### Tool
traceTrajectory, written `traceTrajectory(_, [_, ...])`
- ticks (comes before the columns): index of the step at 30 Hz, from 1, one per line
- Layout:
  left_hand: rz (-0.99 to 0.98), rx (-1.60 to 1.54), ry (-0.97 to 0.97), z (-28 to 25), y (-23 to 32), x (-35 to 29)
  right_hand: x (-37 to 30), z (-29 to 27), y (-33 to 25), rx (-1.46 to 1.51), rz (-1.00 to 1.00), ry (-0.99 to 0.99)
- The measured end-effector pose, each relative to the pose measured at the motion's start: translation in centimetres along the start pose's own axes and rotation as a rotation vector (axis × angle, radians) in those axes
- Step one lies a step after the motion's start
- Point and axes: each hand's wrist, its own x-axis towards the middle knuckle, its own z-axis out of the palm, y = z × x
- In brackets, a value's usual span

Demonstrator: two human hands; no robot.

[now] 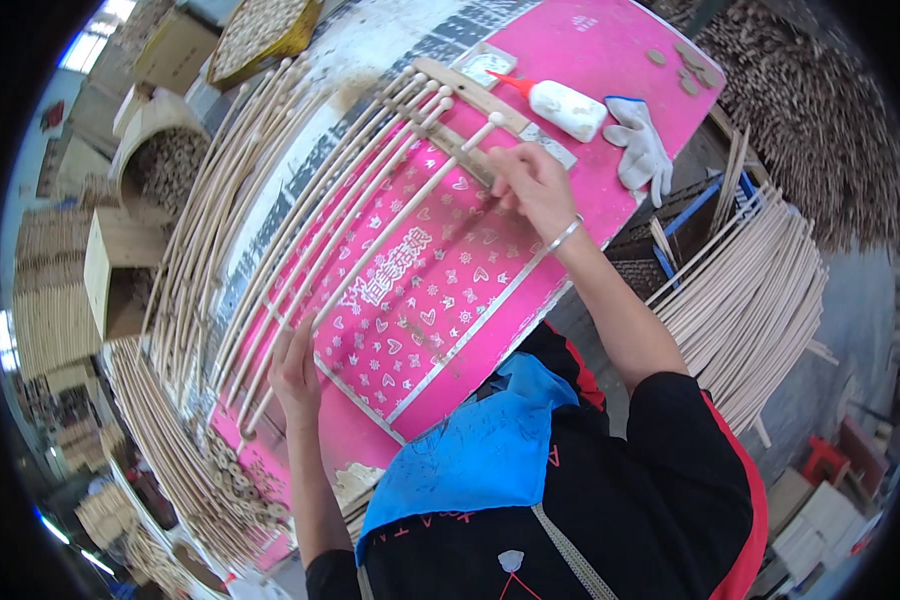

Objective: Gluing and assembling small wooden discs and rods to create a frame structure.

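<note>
My left hand [295, 372] is closed around the lower part of a long pale wooden stick [402, 215]. A round wooden ball [497, 119] caps the stick's far end. Just right of that end is my right hand [532, 185], its thumb and fingers drawn together; whatever they may hold is too small or hidden to name. Several more ball-tipped sticks [315, 200] lie side by side to the left. Their upper ends cross a wooden strip [470, 97] on the pink printed table [450, 330].
A white squeeze bottle with a red nozzle [567, 110], a white glove [638, 150] and a small white tray [484, 66] lie at the table's far side. Bundled sticks [745, 300] stand at right. Far left holds a yellow basket of balls [260, 40] and a drum of small pieces [165, 165].
</note>
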Motion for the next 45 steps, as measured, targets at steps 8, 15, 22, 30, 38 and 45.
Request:
traceTrajectory(8, [-0.007, 0.024, 0.018, 2.7, -1.7, 0.6, -5.5, 0.4, 3.6, -0.179, -0.184, -0.154])
traceTrajectory(15, [0.023, 0.045, 0.047, 4.0, -3.4, 0.6, -6.1, 0.7, 5.8, -0.433, -0.393, -0.142])
traceTrajectory(22, [0.025, 0.208, 0.135, 4.7, -3.0, 0.3, -5.7, 0.6, 6.0, -0.348, -0.333, -0.211])
traceTrajectory(30, [0.007, 0.198, 0.161, 5.0, -2.8, 0.1, -5.7, 0.5, 5.8, -0.413, -0.338, -0.208])
traceTrajectory(38, [0.021, 0.184, 0.199, 4.0, -2.0, -0.1, -5.2, -0.4, 6.5, -0.449, -0.375, -0.241])
traceTrajectory(45, [-0.329, 0.355, 0.621, -6.2, 0.7, -11.4, -3.3, -1.1, 7.8, -0.510, -0.480, -0.321])
